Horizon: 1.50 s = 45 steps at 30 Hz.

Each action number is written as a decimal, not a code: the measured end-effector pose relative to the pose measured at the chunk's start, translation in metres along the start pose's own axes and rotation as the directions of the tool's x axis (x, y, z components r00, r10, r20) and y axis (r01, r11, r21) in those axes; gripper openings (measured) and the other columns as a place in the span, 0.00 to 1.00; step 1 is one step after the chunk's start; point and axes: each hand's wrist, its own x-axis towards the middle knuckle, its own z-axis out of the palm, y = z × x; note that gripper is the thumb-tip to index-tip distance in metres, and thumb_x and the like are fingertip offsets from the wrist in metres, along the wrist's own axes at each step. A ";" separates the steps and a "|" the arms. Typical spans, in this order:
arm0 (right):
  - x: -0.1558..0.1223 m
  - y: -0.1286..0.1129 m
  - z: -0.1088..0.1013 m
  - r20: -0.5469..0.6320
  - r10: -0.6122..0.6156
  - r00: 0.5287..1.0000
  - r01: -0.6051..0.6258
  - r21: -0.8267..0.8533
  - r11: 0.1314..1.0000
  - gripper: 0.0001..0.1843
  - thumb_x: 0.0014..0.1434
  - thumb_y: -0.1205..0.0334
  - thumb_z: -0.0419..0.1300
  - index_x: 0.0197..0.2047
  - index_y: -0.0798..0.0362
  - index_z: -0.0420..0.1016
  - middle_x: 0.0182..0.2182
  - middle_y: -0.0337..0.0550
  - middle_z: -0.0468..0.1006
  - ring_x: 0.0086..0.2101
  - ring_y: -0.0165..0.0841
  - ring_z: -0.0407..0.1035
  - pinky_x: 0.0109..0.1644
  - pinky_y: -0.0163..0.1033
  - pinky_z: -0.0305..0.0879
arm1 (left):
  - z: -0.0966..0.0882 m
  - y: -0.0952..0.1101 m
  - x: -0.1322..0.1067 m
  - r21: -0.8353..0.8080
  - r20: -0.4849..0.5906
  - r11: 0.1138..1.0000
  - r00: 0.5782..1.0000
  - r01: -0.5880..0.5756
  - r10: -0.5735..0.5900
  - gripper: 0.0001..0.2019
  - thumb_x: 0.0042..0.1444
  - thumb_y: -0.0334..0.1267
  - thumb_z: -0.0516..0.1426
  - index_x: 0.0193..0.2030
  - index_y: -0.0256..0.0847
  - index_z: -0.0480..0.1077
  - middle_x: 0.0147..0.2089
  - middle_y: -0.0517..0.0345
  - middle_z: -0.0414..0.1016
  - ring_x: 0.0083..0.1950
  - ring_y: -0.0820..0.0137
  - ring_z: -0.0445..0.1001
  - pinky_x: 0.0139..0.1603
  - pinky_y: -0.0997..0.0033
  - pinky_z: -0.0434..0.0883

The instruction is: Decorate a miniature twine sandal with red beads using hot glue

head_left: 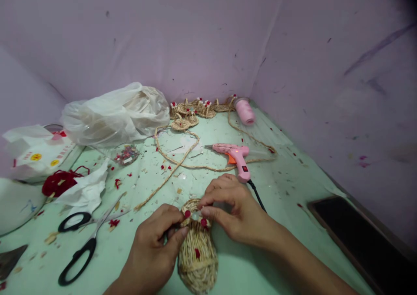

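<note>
A small woven straw slipper (pixel 198 264) lies at the bottom middle, its toe end away from me or toward me, I cannot tell which. Red beads and a pale bead (pixel 195 216) sit across its strap, and a red scrap rests on the sole. My left hand (pixel 159 238) grips the slipper's left side between thumb and fingers. On the other side, my right hand (pixel 228 203) has thumb and forefinger pinched at the strap's right end beside a red bead; what lies between those fingertips is too small to make out.
Beyond my hands lies a pink glue gun (pixel 236 154) with a black cord. Open scissors (pixel 87 238) are at left, near red yarn (pixel 60 183). Braided straw cord (pixel 182 164) loops across the table. A plastic bag (pixel 120 112), more straw pieces (pixel 185 121), pink thread (pixel 245 111) and a phone-like black slab (pixel 355 238) surround the area.
</note>
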 end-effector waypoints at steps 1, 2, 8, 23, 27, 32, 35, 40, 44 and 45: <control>0.000 0.000 0.000 -0.003 -0.002 1.000 0.002 -0.005 1.000 0.05 0.49 0.71 0.62 0.29 0.52 0.76 0.25 0.36 0.75 0.31 0.29 0.67 0.44 0.43 0.52 | 0.000 0.000 0.000 -0.004 -0.003 1.000 1.000 -0.003 0.003 0.03 0.52 0.29 0.54 0.31 0.40 0.66 0.29 0.60 0.67 0.29 0.76 0.67 0.29 0.79 0.66; 0.000 0.000 0.000 -0.004 -0.002 1.000 0.002 -0.010 1.000 0.05 0.49 0.71 0.62 0.29 0.52 0.76 0.25 0.36 0.75 0.31 0.29 0.67 0.44 0.43 0.52 | 0.001 -0.001 -0.001 -0.007 -0.005 1.000 1.000 -0.001 0.001 0.03 0.52 0.29 0.54 0.31 0.40 0.66 0.30 0.60 0.67 0.29 0.76 0.67 0.29 0.79 0.66; 0.001 -0.002 -0.001 -0.007 -0.033 0.999 0.033 -0.008 0.999 0.05 0.49 0.71 0.62 0.30 0.52 0.76 0.26 0.36 0.75 0.31 0.29 0.67 0.44 0.42 0.52 | 0.001 -0.002 -0.002 -0.006 0.003 1.000 1.000 0.011 -0.011 0.03 0.52 0.30 0.54 0.31 0.40 0.66 0.30 0.60 0.67 0.30 0.75 0.68 0.30 0.78 0.66; 0.004 0.002 -0.004 0.110 -0.172 0.979 0.187 -0.138 0.973 0.08 0.54 0.72 0.56 0.34 0.51 0.73 0.28 0.39 0.73 0.33 0.31 0.64 0.44 0.45 0.50 | 0.000 -0.002 -0.002 -0.034 0.010 0.999 1.000 0.005 -0.005 0.03 0.53 0.29 0.53 0.32 0.40 0.66 0.30 0.59 0.67 0.31 0.75 0.68 0.30 0.77 0.66; 0.003 0.003 -0.004 0.100 -0.170 0.980 0.188 -0.216 0.958 0.08 0.54 0.71 0.55 0.35 0.51 0.74 0.28 0.39 0.72 0.32 0.31 0.63 0.45 0.45 0.49 | -0.001 -0.001 -0.001 -0.046 0.013 0.999 1.000 0.000 0.001 0.03 0.52 0.29 0.54 0.31 0.40 0.66 0.30 0.59 0.67 0.31 0.74 0.68 0.31 0.76 0.66; 0.002 0.002 -0.005 0.098 -0.183 0.978 0.202 -0.233 0.951 0.08 0.54 0.71 0.56 0.34 0.51 0.74 0.28 0.38 0.72 0.32 0.31 0.62 0.45 0.46 0.48 | -0.001 -0.001 -0.002 -0.057 0.001 0.998 1.000 0.005 -0.005 0.04 0.52 0.29 0.54 0.31 0.40 0.67 0.30 0.59 0.68 0.32 0.74 0.69 0.31 0.76 0.67; 0.002 0.001 -0.005 0.094 -0.199 0.975 0.216 -0.239 0.946 0.08 0.54 0.70 0.56 0.33 0.50 0.74 0.27 0.38 0.73 0.31 0.31 0.62 0.45 0.47 0.48 | 0.000 -0.001 -0.001 -0.057 0.005 0.998 1.000 0.016 -0.016 0.04 0.52 0.29 0.54 0.30 0.40 0.68 0.30 0.58 0.68 0.32 0.73 0.69 0.31 0.76 0.67; 0.002 -0.002 -0.007 0.086 -0.200 0.976 0.214 -0.205 0.955 0.08 0.53 0.71 0.57 0.33 0.50 0.75 0.27 0.38 0.74 0.31 0.31 0.63 0.46 0.48 0.50 | 0.000 -0.001 -0.002 -0.055 -0.001 0.998 1.000 0.025 -0.025 0.03 0.52 0.30 0.54 0.30 0.40 0.68 0.30 0.58 0.68 0.32 0.73 0.69 0.31 0.76 0.67; 0.000 -0.005 -0.019 -0.113 -0.061 0.992 0.050 -0.094 0.994 0.09 0.54 0.63 0.57 0.39 0.50 0.74 0.32 0.41 0.77 0.35 0.34 0.67 0.42 0.43 0.57 | -0.002 -0.001 -0.003 -0.028 0.006 0.997 0.998 0.070 -0.070 0.03 0.51 0.30 0.54 0.30 0.40 0.68 0.30 0.59 0.68 0.29 0.74 0.68 0.29 0.76 0.67; -0.001 -0.005 -0.023 -0.223 0.025 0.975 -0.049 -0.104 0.993 0.09 0.55 0.61 0.56 0.38 0.51 0.74 0.32 0.42 0.77 0.34 0.34 0.68 0.40 0.41 0.59 | -0.002 0.000 -0.003 -0.026 0.011 0.995 0.996 0.092 -0.092 0.03 0.50 0.30 0.54 0.30 0.40 0.68 0.30 0.59 0.69 0.28 0.74 0.68 0.28 0.77 0.67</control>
